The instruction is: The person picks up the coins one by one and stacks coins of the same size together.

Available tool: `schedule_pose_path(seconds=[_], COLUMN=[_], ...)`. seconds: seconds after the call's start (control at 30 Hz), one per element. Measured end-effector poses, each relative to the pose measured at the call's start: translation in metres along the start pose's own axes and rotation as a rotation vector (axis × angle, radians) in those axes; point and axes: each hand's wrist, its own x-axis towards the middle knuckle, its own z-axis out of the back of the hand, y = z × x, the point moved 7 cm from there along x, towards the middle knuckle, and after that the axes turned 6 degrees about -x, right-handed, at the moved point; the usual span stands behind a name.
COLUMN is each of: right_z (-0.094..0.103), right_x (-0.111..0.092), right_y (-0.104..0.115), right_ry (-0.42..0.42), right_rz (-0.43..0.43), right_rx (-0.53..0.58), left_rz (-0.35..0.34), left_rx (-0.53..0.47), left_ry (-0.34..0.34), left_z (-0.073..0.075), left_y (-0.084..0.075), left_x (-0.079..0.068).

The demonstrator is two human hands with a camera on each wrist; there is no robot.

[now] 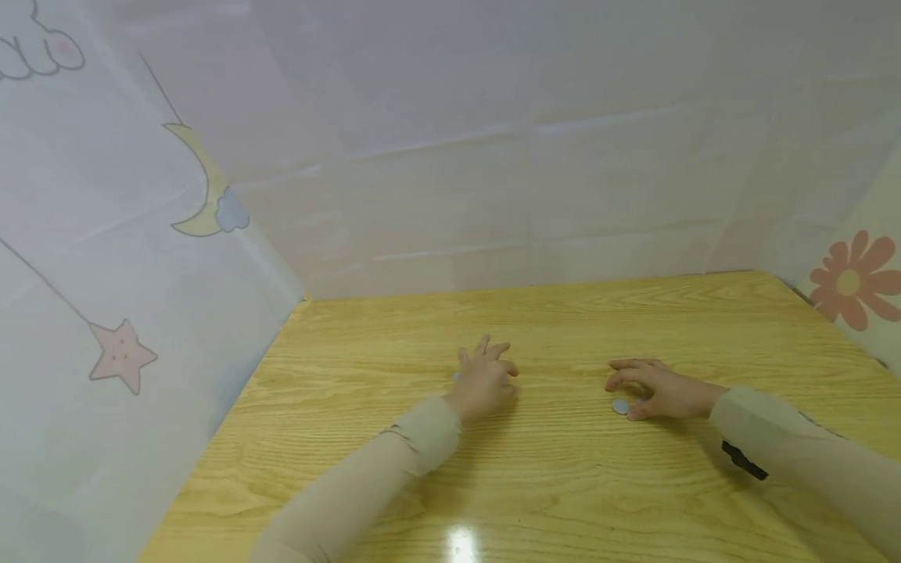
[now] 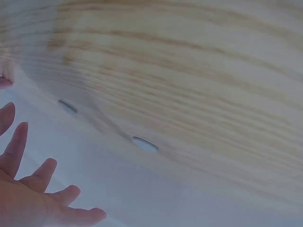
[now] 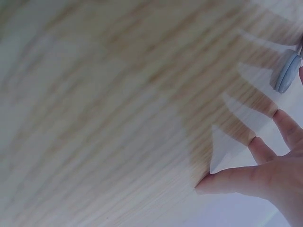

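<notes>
My left hand, its fingers spread, is held over the wooden table in the head view. A small pale disc peeks out at its left side. Two flat discs show in the left wrist view, one nearer the fingers and a paler disc farther right, both apart from the fingertips. My right hand arches low over the tabletop with bent, separated fingers. Beside its thumb lies a light grey disc. In the right wrist view this disc has a layered rim and sits close to a fingertip at the image edge.
The yellow wood-grain table meets a pale hanging sheet at the back and left. A dark strip shows below the right sleeve. A printed flower decorates the right side.
</notes>
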Motion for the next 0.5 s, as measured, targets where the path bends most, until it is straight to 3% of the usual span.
schedule_pose_path(seconds=[0.5], right_z=[-0.002], right_x=[0.001], right_y=[-0.004], right_ry=[0.017], right_rz=[-0.023], right_rx=[0.008], left_rz=[0.007], left_rx=[-0.020], left_ry=[-0.034], left_z=[0.003], left_y=[0.020], left_x=[-0.012])
